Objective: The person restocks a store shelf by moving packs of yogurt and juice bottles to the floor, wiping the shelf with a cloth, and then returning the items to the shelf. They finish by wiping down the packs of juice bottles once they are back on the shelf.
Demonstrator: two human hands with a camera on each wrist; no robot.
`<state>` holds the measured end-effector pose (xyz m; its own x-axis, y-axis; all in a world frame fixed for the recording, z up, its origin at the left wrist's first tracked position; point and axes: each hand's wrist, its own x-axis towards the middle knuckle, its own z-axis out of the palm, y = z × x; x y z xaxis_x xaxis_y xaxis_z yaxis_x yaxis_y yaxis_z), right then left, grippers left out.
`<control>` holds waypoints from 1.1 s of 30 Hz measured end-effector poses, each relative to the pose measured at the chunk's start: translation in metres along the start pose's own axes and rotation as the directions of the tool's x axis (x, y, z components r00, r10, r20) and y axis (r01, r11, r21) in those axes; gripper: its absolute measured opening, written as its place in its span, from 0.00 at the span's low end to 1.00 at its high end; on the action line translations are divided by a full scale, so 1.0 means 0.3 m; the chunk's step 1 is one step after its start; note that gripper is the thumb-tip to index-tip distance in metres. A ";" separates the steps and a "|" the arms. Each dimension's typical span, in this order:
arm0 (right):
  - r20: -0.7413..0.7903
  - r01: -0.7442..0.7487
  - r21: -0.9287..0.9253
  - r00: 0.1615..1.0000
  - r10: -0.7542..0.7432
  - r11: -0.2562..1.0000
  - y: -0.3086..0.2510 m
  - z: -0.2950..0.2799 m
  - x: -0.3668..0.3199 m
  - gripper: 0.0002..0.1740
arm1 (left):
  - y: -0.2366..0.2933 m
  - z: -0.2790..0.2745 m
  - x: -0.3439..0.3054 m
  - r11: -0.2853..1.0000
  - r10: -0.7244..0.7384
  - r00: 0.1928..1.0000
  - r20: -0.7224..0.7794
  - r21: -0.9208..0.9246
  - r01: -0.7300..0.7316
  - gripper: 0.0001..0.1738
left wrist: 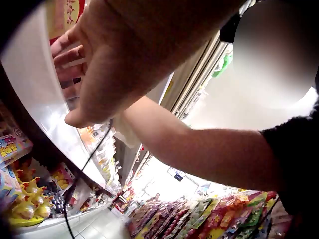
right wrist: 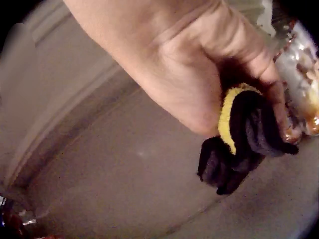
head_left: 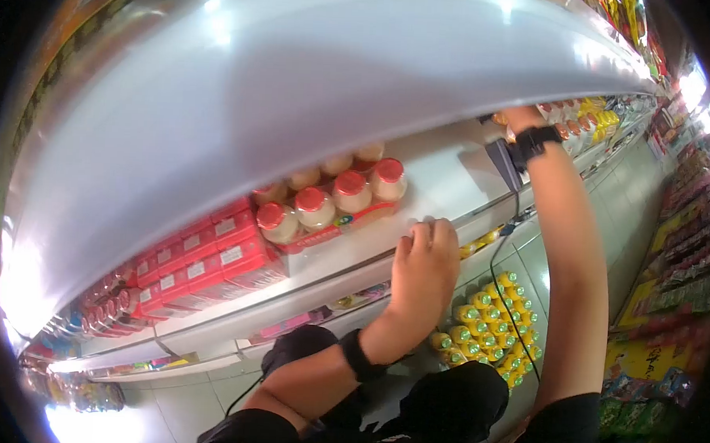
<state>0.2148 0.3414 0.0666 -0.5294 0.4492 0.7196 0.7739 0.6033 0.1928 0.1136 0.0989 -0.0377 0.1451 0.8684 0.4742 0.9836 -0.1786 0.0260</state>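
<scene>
- The thumb and fingers of the right hand are clamped on a folded cloth, dark grey and black with a yellow edge.
- This cloth is over the grey-looking surface of the shelf; whether it presses on it, I cannot tell surely.
- The fingers of the left hand are a little apart from one another and hold nothing; this hand is at the front edge of the shelf.
- Just beside the right hand, on the fingers' side, there are some goods in shiny clear wrapping, too blurred to name.
- In the head view, a big white board above hides most of the right hand.
- On each wrist there is a black band, one on the left and one on the right.
- To the left of the bare part of the shelf stand bottles with red caps in a red carton, and next to them wrapped red boxes.
- Below, on the tiled floor, stand many yellow bottles, near the person's knees.
- Farther to the right, a rack bears colourful packets.
</scene>
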 end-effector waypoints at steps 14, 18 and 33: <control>0.641 -0.039 0.298 0.749 -0.169 0.954 -0.189 0.310 0.267 0.19 | 0.025 0.005 0.015 0.994 0.019 0.996 0.087 0.109 -0.028 0.21; 0.727 0.021 0.402 0.601 -0.333 0.915 -0.211 0.233 0.207 0.20 | 0.015 0.029 0.010 0.999 0.024 0.999 -0.042 0.047 -0.022 0.21; 0.564 0.062 0.661 0.617 -0.549 0.748 -0.150 0.203 0.119 0.23 | 0.010 0.021 0.016 1.000 0.003 0.999 0.034 -0.007 -0.003 0.23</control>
<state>0.1399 0.3705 0.0429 -0.9476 0.3173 -0.0382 0.3164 0.9147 -0.2514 0.1179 0.1054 -0.0409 0.1520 0.8831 0.4439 0.9824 -0.1843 0.0304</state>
